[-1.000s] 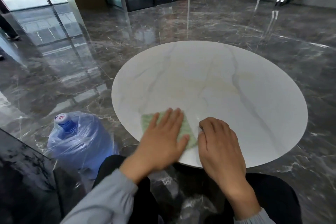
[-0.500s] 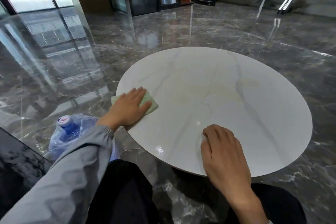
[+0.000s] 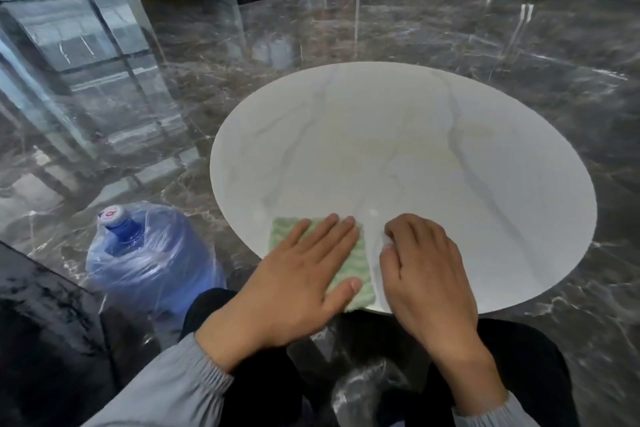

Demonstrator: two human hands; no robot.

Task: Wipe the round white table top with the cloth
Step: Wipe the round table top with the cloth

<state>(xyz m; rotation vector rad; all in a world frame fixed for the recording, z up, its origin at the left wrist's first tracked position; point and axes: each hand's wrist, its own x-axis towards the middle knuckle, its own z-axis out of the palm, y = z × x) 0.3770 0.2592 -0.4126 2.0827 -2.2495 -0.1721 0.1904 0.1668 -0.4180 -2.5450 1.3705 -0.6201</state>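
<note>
The round white table top [image 3: 433, 156] with faint grey veins fills the middle of the head view. A light green patterned cloth [image 3: 360, 274] lies flat at its near edge. My left hand [image 3: 294, 281] presses down on the cloth with straight, spread fingers and covers most of it. My right hand [image 3: 422, 270] rests on the bare table just right of the cloth, its fingers curled under; nothing shows in it.
A large blue water jug [image 3: 149, 253] wrapped in clear plastic stands on the glossy dark marble floor [image 3: 346, 38] left of the table. A dark slab edge [image 3: 38, 340] is at the lower left. Glass doors and dark cabinets line the far wall.
My left hand has slid the cloth from the table's left edge back to the near edge, beside my right hand. My right hand has stayed in place.
</note>
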